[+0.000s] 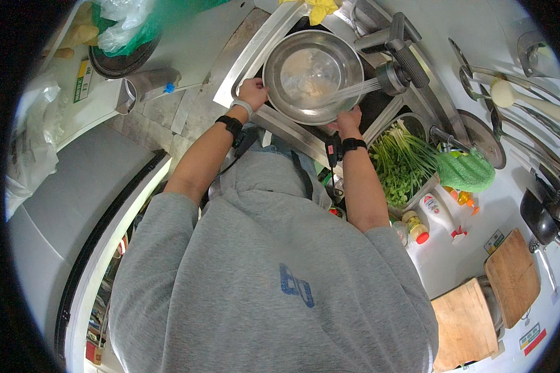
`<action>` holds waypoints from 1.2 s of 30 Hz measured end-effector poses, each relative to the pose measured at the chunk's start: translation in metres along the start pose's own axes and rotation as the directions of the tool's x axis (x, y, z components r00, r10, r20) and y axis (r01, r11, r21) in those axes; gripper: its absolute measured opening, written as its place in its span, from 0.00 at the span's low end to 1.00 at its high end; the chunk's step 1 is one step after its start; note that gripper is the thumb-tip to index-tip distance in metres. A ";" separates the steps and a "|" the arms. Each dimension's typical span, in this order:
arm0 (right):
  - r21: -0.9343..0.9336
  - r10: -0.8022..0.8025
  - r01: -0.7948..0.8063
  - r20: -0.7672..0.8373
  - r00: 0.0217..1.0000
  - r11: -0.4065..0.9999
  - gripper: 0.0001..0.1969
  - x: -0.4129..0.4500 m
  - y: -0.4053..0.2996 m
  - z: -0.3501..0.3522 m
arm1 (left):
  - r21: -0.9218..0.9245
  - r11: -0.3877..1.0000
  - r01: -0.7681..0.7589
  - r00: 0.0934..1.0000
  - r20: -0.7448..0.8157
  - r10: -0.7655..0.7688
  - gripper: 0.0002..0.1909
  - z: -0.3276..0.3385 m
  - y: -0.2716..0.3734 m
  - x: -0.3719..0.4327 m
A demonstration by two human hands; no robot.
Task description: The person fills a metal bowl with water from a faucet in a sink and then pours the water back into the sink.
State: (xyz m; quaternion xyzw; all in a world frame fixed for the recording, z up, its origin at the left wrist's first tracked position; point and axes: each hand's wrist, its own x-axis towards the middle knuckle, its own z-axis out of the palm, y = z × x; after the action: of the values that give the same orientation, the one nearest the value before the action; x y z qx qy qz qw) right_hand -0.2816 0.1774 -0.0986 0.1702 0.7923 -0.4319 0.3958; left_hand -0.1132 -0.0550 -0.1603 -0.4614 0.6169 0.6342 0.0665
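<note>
A wide, round metal pan (287,100) is tilted in the sink basin, with water and some pale matter inside. My left hand (254,94) grips its left rim. At its lower right rim, my right hand (348,122) holds on, its fingers partly hidden beneath the pan. Water sprays into the pan from a grey faucet head (393,78) at the right. Each wrist wears a black strap, and the left one also bears a pale band.
Right of the basin, spring onions and leafy herbs (401,158) fill a second compartment. A green cloth (466,171), a white spray bottle (437,212) and wooden cutting boards (464,321) are nearby. Utensils hang at far right. A yellow cloth (319,10) lies at the sink's far edge.
</note>
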 end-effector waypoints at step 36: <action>0.194 0.170 -0.176 0.051 0.984 0.965 0.25 0.010 0.017 -0.003 | 0.049 0.998 -0.039 0.997 -0.067 0.043 0.12 0.001 -0.004 0.005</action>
State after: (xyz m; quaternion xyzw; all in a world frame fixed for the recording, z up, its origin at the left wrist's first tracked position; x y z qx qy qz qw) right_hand -0.2794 0.1887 -0.1147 0.2698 0.7209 -0.4751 0.4265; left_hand -0.1136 -0.0561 -0.1669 -0.4681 0.6429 0.6047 0.0435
